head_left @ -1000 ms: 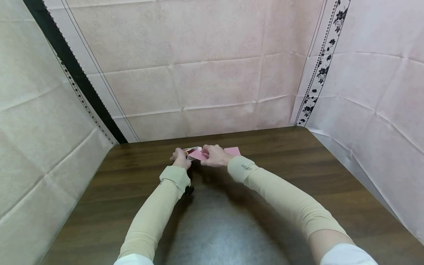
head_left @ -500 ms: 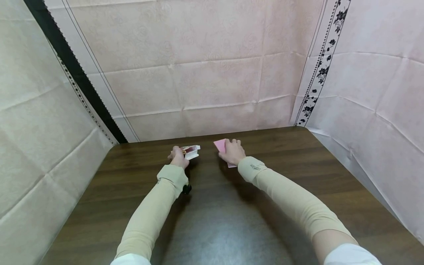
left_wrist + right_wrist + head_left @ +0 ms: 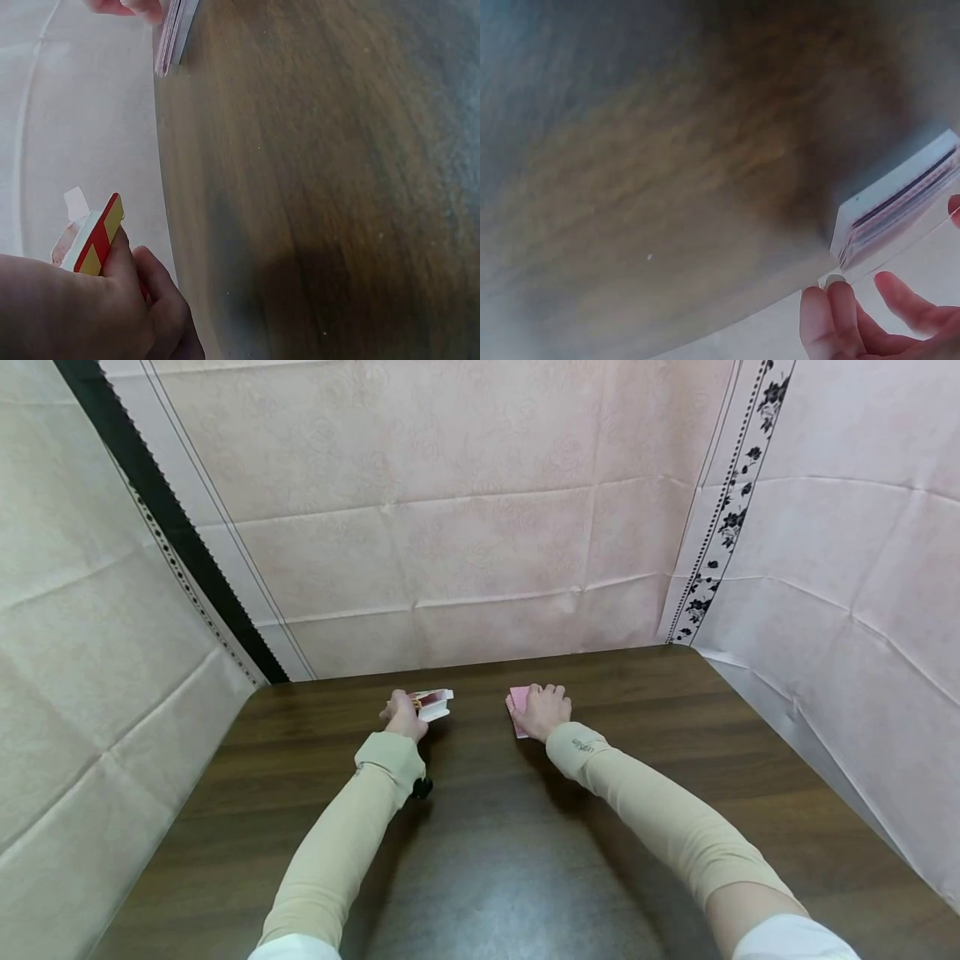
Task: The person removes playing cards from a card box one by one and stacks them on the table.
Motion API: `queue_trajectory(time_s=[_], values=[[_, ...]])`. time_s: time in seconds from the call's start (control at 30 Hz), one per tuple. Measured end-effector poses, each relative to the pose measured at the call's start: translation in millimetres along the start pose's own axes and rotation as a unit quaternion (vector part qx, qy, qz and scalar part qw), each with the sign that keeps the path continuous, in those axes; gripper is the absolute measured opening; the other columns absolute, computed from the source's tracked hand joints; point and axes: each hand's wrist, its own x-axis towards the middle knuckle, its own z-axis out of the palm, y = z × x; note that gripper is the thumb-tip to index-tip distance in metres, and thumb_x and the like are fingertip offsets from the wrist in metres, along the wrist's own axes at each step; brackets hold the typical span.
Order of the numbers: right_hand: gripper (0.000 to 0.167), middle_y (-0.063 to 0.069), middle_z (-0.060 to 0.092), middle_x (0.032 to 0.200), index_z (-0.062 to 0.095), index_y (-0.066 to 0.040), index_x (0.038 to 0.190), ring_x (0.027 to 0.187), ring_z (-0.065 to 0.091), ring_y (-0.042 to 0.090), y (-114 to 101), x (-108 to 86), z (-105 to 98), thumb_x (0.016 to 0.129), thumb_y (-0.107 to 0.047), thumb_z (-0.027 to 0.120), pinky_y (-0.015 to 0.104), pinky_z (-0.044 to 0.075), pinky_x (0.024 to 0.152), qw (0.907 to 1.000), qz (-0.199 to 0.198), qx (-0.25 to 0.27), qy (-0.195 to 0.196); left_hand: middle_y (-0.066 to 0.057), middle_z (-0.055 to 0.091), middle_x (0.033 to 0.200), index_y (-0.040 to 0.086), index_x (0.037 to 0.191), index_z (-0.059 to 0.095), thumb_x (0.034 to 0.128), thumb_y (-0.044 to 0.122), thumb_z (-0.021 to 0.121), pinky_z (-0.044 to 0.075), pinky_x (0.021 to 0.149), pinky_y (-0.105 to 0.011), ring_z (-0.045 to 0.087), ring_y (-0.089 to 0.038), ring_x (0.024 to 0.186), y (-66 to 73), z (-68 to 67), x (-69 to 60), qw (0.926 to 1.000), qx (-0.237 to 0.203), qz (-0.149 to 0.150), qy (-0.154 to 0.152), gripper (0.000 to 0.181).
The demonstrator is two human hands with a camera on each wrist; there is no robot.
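Observation:
My left hand (image 3: 404,717) holds a small card box (image 3: 433,704) at the far side of the table. The box's end is open with white flaps out, and the left wrist view shows its red and yellow side (image 3: 101,238) pinched by the fingers. To the right, my right hand (image 3: 546,711) is over a stack of pink-patterned playing cards (image 3: 517,700), its fingers bent about the edges. Layered card edges (image 3: 904,199) show in the right wrist view, close to the fingertips (image 3: 835,280). The hand hides part of the stack.
The brown wood-grain table (image 3: 480,827) extends toward me. Its far edge meets a pale hanging cloth (image 3: 480,527), with more cloth at both sides.
My right hand has drawn pink cards away from the box and moved right, bringing them to the stack. My left hand, still holding the box, has shifted slightly left.

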Motion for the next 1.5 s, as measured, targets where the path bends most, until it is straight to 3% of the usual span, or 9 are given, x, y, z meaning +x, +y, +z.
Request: queue_trajectory(time_s=[0.47,0.57,0.7,0.77,0.87,0.93,1.1,1.3,1.5], values=[[0.063,0.025,0.056,0.119,0.054,0.003,0.127,0.111,0.052,0.04,-5.9,-4.5,6.9,0.089,-0.047,0.059,0.051,0.048,0.09,0.9998,-0.003,-0.018,0.001,-0.012,0.019,0.149,0.019,0.151,0.002,0.0955,0.018,0.035,0.035,0.112,-0.038,0.033,-0.027,0.133,-3.9,-0.6,8.0,0.9986,-0.014,-0.015,-0.049,0.065],[0.054,0.023,0.056,0.118,0.057,-0.001,0.122,0.11,0.051,0.039,-8.7,-4.0,4.2,0.09,-0.044,0.059,0.051,0.047,0.088,0.9983,-0.041,-0.004,0.042,-0.011,0.023,0.145,0.025,0.15,0.003,0.0924,0.022,0.037,0.04,0.106,-0.038,0.038,-0.026,0.127,-20.6,3.0,62.7,0.9988,-0.009,-0.012,-0.046,0.067],[0.032,0.018,0.058,0.118,0.063,-0.007,0.116,0.111,0.051,0.035,-23.6,-3.2,-6.7,0.094,-0.029,0.059,0.048,0.047,0.09,0.9793,-0.172,0.059,0.089,-0.009,0.02,0.143,0.029,0.147,0.005,0.0896,0.027,0.041,0.043,0.1,-0.035,0.039,-0.026,0.123,-46.5,10.6,135.8,0.9992,0.027,-0.003,-0.029,0.067],[0.027,0.017,0.058,0.121,0.067,-0.009,0.116,0.112,0.05,0.034,-35.2,-3.2,-13.8,0.095,-0.023,0.057,0.048,0.046,0.093,0.9632,-0.243,0.085,0.076,-0.01,0.017,0.146,0.026,0.147,0.007,0.0916,0.026,0.041,0.042,0.104,-0.036,0.037,-0.027,0.127,-47.7,12.3,125.8,0.9988,0.026,-0.004,-0.04,0.065],[0.03,0.017,0.051,0.135,0.065,-0.015,0.126,0.121,0.044,0.034,-52.8,-3.0,-22.4,0.098,-0.02,0.052,0.048,0.041,0.1,0.952,-0.296,0.077,0.016,-0.011,0.017,0.149,0.02,0.147,0.007,0.0951,0.022,0.039,0.037,0.11,-0.037,0.034,-0.027,0.133,-42.0,14.4,85.2,0.9971,0.021,-0.014,-0.072,0.06],[0.032,0.019,0.043,0.144,0.063,-0.018,0.129,0.128,0.038,0.036,-62.2,-2.8,-25.9,0.1,-0.021,0.049,0.05,0.039,0.102,0.952,-0.301,0.047,-0.026,-0.014,0.026,0.148,0.012,0.144,0.014,0.0952,0.016,0.038,0.038,0.111,-0.038,0.038,-0.028,0.133,-36.1,14.7,57.1,0.9935,0.015,-0.024,-0.11,0.054],[0.026,0.018,0.027,0.156,0.064,-0.019,0.119,0.139,0.026,0.037,-73.0,-0.7,-26.6,0.102,-0.024,0.045,0.052,0.033,0.108,0.9528,-0.29,-0.013,-0.088,-0.018,0.049,0.133,0.006,0.137,0.026,0.0918,0.01,0.042,0.047,0.101,-0.036,0.054,-0.026,0.119,-30.0,12.6,29.1,0.9792,0.018,-0.039,-0.198,0.048],[0.021,0.009,0.044,0.148,0.072,-0.02,0.111,0.131,0.035,0.03,-69.5,3.5,-22.7,0.097,-0.017,0.057,0.045,0.038,0.103,0.9427,-0.333,-0.022,-0.008,-0.015,0.035,0.145,0.008,0.145,0.017,0.0991,0.013,0.033,0.039,0.11,-0.037,0.043,-0.025,0.129,-16.9,12.5,-10.4,0.9848,0.049,-0.049,-0.159,0.049],[0.016,0.003,0.064,0.126,0.077,-0.016,0.1,0.116,0.048,0.022,-65.9,2.3,-21.1,0.094,-0.017,0.062,0.036,0.045,0.098,0.9272,-0.367,0.021,0.073,-0.015,0.034,0.14,0.005,0.134,0.023,0.0971,0.014,0.034,0.041,0.106,-0.037,0.043,-0.027,0.124,-20.4,12.3,1.3,0.9879,0.041,-0.058,-0.138,0.04]])
